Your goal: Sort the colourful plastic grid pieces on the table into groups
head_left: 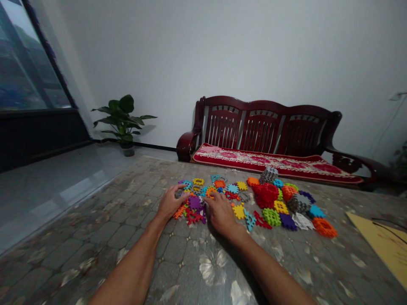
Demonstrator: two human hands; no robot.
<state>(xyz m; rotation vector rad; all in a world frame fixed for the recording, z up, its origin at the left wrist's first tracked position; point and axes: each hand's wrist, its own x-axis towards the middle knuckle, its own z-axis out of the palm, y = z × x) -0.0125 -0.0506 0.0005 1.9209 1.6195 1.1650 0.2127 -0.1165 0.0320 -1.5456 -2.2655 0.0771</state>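
My left hand [171, 203] rests at the left edge of a loose spread of colourful plastic interlocking tiles, thumb and fingers apart. Beside its fingertips lie a purple square tile [194, 202] and, lower down, a red tile [193, 217]. My right hand [221, 214] reaches over the same spread from the other side, fingers stretched toward the tiles near an orange tile [210, 192]. I see nothing held in either hand, though the right fingertips partly cover small pieces. A yellow tile [239, 212] sits just right of my right hand.
Built-up shapes stand to the right, among them a red one [266, 195] and a grey one [269, 174]. Several tiles surround them on the patterned grey cloth [178, 262]. A yellow board [378, 241] lies at the right. Behind are a wooden bench [257, 127] and a potted plant [124, 116].
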